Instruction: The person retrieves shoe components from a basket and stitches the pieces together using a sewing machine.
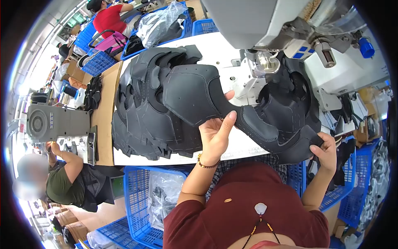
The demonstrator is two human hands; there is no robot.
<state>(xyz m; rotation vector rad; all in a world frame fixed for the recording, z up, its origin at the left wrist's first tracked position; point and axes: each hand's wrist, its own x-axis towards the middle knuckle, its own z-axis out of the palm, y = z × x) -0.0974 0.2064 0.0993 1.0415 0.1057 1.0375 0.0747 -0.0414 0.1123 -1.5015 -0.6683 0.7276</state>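
Observation:
A black stitched shoe upper (259, 124) is stretched between my hands above the front of the white sewing table (232, 149). My left hand (217, 135) pinches its narrow middle, thumb on top and fingers underneath. At the right, my right hand (325, 152) grips the other end, with the thumb on the upper side. To the left lies a large heap of similar black uppers (143, 124), partly under the held piece. More black pieces (286, 99) are piled behind it on the right, beside the sewing machine's needle area (263, 64).
The sewing machine head (244, 20) overhangs the table at the back. Blue baskets (134, 207) with plastic bags stand below the front edge; another full basket (161, 29) is behind. A person in green (68, 182) works at a machine (58, 122) to the left; one in red (110, 20) sits farther back.

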